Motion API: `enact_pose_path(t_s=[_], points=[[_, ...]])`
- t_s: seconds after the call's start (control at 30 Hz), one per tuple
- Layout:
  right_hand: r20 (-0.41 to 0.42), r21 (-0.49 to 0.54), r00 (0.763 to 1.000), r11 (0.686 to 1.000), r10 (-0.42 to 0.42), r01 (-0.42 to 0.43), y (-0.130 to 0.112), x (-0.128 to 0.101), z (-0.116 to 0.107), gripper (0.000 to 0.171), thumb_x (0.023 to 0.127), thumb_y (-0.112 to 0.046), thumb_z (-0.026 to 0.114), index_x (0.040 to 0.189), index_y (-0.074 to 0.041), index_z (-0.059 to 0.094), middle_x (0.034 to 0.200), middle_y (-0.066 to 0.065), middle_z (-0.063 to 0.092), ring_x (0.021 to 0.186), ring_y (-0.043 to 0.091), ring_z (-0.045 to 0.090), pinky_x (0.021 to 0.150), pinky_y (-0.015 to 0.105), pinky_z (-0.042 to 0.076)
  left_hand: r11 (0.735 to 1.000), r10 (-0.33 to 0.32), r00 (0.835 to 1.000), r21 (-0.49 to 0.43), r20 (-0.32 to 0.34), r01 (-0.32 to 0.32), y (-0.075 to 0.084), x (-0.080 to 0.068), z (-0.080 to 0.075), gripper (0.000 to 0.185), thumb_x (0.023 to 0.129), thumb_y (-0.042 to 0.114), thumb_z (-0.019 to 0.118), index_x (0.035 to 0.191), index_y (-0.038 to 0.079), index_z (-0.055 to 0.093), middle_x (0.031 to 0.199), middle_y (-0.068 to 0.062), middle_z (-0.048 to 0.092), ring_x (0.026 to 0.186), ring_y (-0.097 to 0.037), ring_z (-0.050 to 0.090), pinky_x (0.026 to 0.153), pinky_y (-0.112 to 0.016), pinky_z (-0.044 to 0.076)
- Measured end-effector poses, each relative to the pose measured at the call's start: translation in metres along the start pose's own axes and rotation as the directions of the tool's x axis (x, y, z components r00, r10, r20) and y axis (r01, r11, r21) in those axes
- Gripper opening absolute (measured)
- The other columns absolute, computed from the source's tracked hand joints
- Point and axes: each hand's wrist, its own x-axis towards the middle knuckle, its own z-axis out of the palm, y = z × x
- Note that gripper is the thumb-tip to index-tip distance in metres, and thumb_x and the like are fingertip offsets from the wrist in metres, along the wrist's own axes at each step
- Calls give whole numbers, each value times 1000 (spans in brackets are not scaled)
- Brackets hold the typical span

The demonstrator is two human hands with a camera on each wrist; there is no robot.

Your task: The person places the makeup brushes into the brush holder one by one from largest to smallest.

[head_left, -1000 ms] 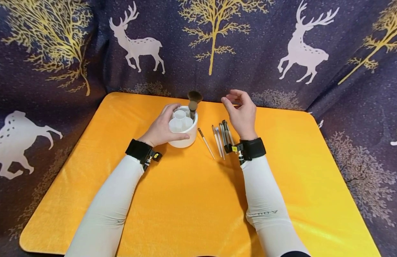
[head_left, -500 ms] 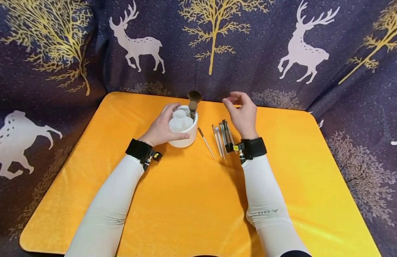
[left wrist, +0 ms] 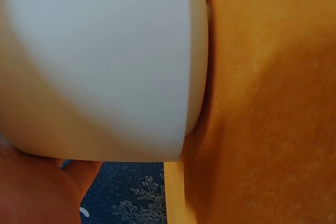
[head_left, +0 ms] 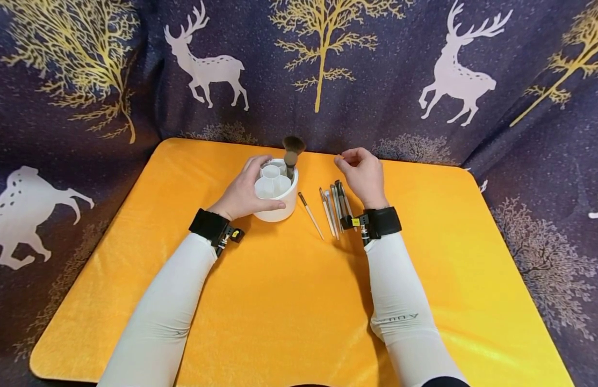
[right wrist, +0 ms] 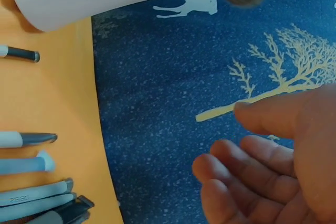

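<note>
On the yellow table (head_left: 289, 301), far centre: white holder (head_left: 279, 207), left hand (head_left: 243, 193) fingers wrapped round it; right hand (head_left: 364, 174) loosely curled, empty, above loose brushes (head_left: 333, 207).

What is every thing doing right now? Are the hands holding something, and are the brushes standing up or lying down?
Left hand: grips the side of the white holder.
Right hand: empty, fingers loosely curled, above the mat.
White holder: upright on the mat, one brush in it.
Big fluffy brush: standing in the holder, bristles up.
Loose brushes: lying flat on the mat, side by side.
Orange mat: spread flat.
</note>
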Motion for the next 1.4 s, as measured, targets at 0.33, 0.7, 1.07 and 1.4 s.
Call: enact_pose_path(t_s=[0.33, 0.7, 1.07, 1.4], points=[[126, -117, 989, 991, 79, -64, 14, 2, 1, 28, 106, -29, 79, 118, -4, 78, 103, 16, 77, 89, 32, 72, 75, 43, 53, 1000, 9, 1000, -3, -1, -9, -2, 0, 1, 121, 74, 42, 106, 168, 13, 37, 165, -9, 40, 141, -30, 51, 121, -56, 45], [221, -239, 965, 967, 143, -89, 26, 4, 2, 25, 104, -28, 80, 112, -5, 81, 102, 14, 79, 83, 30, 68, 70, 43, 52, 1000, 4, 1000, -8, 2, -4, 0, -1, 0, 120, 74, 41, 106, 168, 12, 37, 164, -8, 41, 140, -30, 52, 119, -56, 46], [262, -337, 947, 937, 184, -89, 32, 4, 1, 23, 102, -27, 82, 97, -5, 78, 86, 11, 71, 72, 27, 58, 65, 39, 44, 1000, -4, 1000, 1, 8, 4, 1, 0, -1, 122, 74, 43, 106, 169, 12, 36, 164, -9, 41, 140, -31, 51, 119, -58, 46], [298, -375, 926, 920, 233, -111, 33, 6, 2, 36, 101, -22, 82, 70, -10, 68, 58, -1, 46, 56, 21, 44, 56, 37, 33, 1000, -13, 1000, -1, 4, 13, 2, 0, -1, 120, 74, 44, 105, 168, 16, 36, 164, -8, 41, 139, -30, 52, 118, -57, 47]])
